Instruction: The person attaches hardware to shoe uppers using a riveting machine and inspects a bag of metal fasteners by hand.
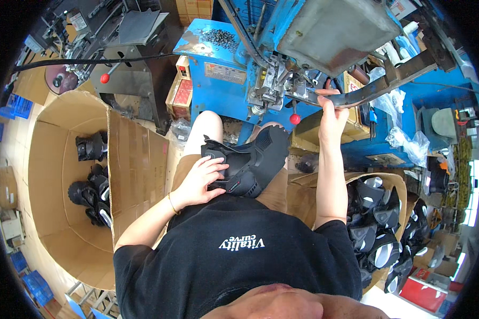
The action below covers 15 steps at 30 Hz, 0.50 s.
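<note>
**Workshop corner: blue machine (197, 87) & black boot (250, 162)**

Bkgd: blue machine stands beyond the fingers of both hands, its top strewn w/ small black pcs. (220, 38); a grey metal head (340, 37) overhangs on the R side, w/ a dark bent metal arm (378, 87) running out beneath it.

Black boot: lies across the lap, on brown shorts (271, 204), just R of the L fingers & well apart from the R fingers, toward the body; ridged sole edge faces away from the L fingers.

L hand (201, 178): fingers lightly spread, laid on the boot's near-L part, thumb apart from them; thin yellowish band (171, 203) at the wrist.

R hand (332, 114): raised, fingertips up at the inner end of the metal arm, apparently touching; partly hidden, so cannot tell whether they pinch anything.

Surroundings: red knob (295, 119) just L of the R fingers; clear plastic bags (412, 144) to their R. Left of the L fingers, open cardboard box (138, 159) w/ several dark boots (80, 193) inside. Nearer the body than the R fingers & to their R, second carton (402, 194) heaped w/ black-&-white boots (367, 194).
</note>
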{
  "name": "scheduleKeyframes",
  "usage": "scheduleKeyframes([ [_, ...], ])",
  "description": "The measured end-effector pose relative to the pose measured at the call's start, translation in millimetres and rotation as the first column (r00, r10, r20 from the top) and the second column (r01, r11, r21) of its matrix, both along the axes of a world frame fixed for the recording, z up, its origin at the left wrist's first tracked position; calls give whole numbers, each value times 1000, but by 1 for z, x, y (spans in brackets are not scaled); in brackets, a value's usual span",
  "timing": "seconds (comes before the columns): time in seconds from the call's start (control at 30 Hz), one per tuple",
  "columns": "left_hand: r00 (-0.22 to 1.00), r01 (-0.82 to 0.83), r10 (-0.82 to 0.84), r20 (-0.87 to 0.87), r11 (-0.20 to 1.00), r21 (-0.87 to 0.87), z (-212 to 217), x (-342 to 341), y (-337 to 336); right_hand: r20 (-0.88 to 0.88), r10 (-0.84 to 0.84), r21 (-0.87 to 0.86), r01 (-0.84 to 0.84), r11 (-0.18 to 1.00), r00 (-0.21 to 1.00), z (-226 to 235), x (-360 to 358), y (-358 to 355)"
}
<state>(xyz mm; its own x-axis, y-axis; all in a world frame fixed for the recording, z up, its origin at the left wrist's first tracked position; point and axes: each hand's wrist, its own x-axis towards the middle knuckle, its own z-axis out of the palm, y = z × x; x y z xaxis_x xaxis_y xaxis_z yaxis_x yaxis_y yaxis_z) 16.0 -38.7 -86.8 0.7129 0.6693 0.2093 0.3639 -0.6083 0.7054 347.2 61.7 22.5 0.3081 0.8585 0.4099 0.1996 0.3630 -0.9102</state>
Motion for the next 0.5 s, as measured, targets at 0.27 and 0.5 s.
scheduleKeyframes([
  [0.27, 1000, 5, -5, 5, 1000, 6, 0, -1, -1, 13, -2, -23, 2, 1000, 1000, -1, 3, -1],
  [0.5, 1000, 2, -2, -6, 1000, 4, -1, -1, 0, -19, 0, 1, 0, 1000, 1000, -2, 1, 1],
])
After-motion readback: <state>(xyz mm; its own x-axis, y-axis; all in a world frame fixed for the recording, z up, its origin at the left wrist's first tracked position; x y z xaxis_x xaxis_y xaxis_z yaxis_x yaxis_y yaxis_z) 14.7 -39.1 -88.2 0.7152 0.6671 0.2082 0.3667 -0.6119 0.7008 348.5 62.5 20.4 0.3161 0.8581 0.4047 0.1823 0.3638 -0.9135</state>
